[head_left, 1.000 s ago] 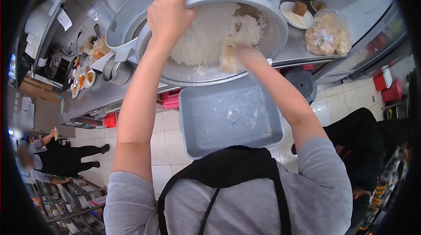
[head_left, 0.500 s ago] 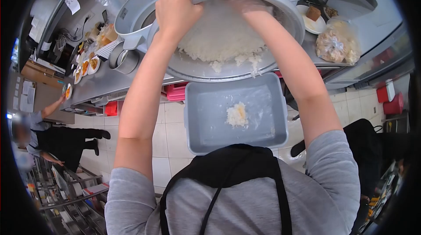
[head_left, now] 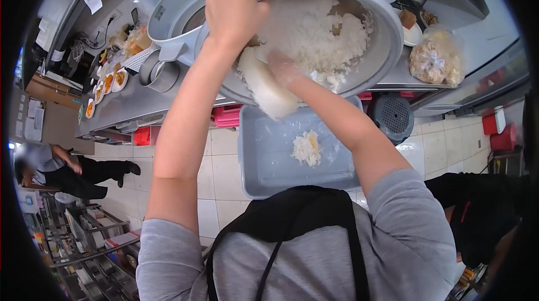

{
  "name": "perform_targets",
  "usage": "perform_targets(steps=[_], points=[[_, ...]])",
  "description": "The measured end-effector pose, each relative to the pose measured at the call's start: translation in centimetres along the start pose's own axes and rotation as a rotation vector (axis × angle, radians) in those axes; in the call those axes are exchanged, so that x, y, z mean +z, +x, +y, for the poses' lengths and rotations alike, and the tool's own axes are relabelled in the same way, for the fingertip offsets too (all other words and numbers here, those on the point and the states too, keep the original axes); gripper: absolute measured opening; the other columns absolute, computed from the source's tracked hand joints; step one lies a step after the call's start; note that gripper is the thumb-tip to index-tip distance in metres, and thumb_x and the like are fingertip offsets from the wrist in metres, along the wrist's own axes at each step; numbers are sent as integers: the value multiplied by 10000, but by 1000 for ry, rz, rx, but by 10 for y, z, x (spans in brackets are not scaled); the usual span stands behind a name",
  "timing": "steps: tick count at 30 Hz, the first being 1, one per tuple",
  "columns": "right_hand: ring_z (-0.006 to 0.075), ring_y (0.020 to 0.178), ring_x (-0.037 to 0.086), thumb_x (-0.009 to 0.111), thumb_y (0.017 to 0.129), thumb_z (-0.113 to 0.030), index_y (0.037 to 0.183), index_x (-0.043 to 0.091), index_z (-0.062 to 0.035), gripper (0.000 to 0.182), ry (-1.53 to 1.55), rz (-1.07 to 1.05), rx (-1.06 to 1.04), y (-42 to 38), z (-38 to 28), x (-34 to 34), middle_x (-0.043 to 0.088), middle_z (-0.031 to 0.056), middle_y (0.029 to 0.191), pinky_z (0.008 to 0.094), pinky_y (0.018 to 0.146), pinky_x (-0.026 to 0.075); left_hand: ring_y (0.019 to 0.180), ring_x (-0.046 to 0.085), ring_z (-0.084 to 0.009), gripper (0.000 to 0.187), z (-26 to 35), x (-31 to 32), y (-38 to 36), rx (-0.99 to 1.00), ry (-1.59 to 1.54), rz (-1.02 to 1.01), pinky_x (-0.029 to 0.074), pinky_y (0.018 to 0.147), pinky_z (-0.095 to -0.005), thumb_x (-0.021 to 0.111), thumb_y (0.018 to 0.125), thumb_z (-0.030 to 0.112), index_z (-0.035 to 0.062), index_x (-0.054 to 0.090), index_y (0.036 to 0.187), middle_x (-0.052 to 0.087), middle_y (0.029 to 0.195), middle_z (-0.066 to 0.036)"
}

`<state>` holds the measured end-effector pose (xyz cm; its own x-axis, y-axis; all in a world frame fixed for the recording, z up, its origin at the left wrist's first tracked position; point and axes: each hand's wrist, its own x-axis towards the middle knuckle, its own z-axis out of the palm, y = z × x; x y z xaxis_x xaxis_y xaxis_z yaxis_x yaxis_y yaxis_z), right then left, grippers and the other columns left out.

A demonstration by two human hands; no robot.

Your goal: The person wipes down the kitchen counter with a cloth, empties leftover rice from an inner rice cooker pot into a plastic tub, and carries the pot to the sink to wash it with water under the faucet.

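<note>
A large round metal pot (head_left: pixel 387 54) is tilted toward me, with white rice (head_left: pixel 320 31) spread inside it. My left hand (head_left: pixel 237 12) is closed around the pot's upper left rim. Inside the pot, my right hand (head_left: pixel 285 69) is blurred by motion and touches rice near the lower left side. A pale clump of rice (head_left: pixel 272 96) hangs over the pot's lower rim. Below the pot, a grey rectangular tub (head_left: pixel 266 174) holds a small heap of rice (head_left: pixel 306 148).
An oval grey basin (head_left: pixel 168 23) and a small round metal pot (head_left: pixel 160 76) stand left of the large pot. Filled plastic bags (head_left: pixel 437 62) lie at right. A person (head_left: pixel 62 172) stands far left; another person in dark clothing (head_left: pixel 477 211) is at right.
My right hand has moved left and down inside the pot, and rice now spills over the lower rim. The pot has shifted slightly right. The person at far left has drawn an arm back.
</note>
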<state>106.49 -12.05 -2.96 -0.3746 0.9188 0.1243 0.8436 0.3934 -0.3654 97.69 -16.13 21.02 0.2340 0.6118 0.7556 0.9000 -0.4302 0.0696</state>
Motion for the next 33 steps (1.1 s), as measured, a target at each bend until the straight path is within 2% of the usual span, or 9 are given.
perform_targets(steps=[3, 8, 11, 15, 19, 21, 23, 29, 33], points=[[333, 934, 544, 397, 816, -114, 1067, 458, 18, 291, 53, -90, 59, -37, 0, -41, 558, 221, 974, 385, 789, 439, 611, 551, -325, 192, -1, -5, -3, -49, -36, 26, 439, 546, -389, 607, 584, 119, 101, 568, 771, 565, 611, -118], [311, 825, 581, 388, 823, -123, 1069, 476, 8, 291, -337, -47, -153, -39, 8, -146, 579, 218, 903, 374, 707, 468, 602, 549, -321, 169, -4, -3, -6, -27, -20, 60, 438, 541, -391, 611, 584, 123, 94, 549, 737, 560, 602, -111], [299, 940, 537, 379, 828, -157, 1138, 454, -59, 333, -413, 254, -109, 11, 43, -171, 521, 198, 1067, 382, 801, 425, 599, 548, -317, 169, 2, -5, -6, -14, -25, 58, 435, 537, -391, 614, 584, 126, 92, 545, 734, 560, 603, -109], [285, 932, 537, 395, 823, -152, 1050, 499, -65, 265, -209, 408, -122, 46, 36, -108, 589, 145, 934, 396, 813, 401, 599, 549, -313, 171, 3, -5, -5, 19, -34, 36, 433, 530, -390, 613, 590, 133, 97, 545, 743, 563, 609, -103], [302, 920, 543, 386, 823, -168, 1045, 497, -61, 270, -12, 77, -41, 18, 24, -57, 579, 173, 937, 429, 799, 411, 804, 511, -368, 101, 8, -15, -2, -155, -98, -219, 388, 695, -446, 510, 664, 51, -16, 523, 739, 541, 801, -229], [310, 897, 553, 375, 827, -166, 1046, 493, -51, 275, -74, 81, -65, -8, 27, -51, 580, 183, 919, 424, 778, 431, 594, 550, -310, 171, -2, -7, -3, 9, -22, 18, 432, 523, -389, 612, 592, 131, 100, 546, 747, 564, 606, -99], [342, 898, 549, 344, 814, -141, 1181, 373, -35, 384, -168, -120, 84, -15, 36, -55, 551, 234, 974, 437, 797, 424, 591, 549, -310, 171, -7, -3, -4, -17, -20, 59, 430, 520, -390, 614, 591, 130, 101, 544, 745, 562, 603, -98], [339, 906, 563, 380, 811, -114, 1223, 315, -15, 428, -68, 363, 747, -82, 79, -160, 566, 249, 940, 386, 756, 468, 581, 545, -309, 178, -8, -3, -11, -69, -43, 70, 422, 510, -393, 620, 582, 134, 102, 540, 738, 552, 585, -97], [326, 950, 546, 369, 819, -115, 1226, 319, -15, 422, -90, 125, 825, -60, 132, -108, 551, 226, 1008, 379, 805, 445, 569, 533, -307, 185, -13, -5, -21, -32, -70, 116, 406, 499, -377, 629, 564, 131, 93, 530, 715, 540, 569, -95]])
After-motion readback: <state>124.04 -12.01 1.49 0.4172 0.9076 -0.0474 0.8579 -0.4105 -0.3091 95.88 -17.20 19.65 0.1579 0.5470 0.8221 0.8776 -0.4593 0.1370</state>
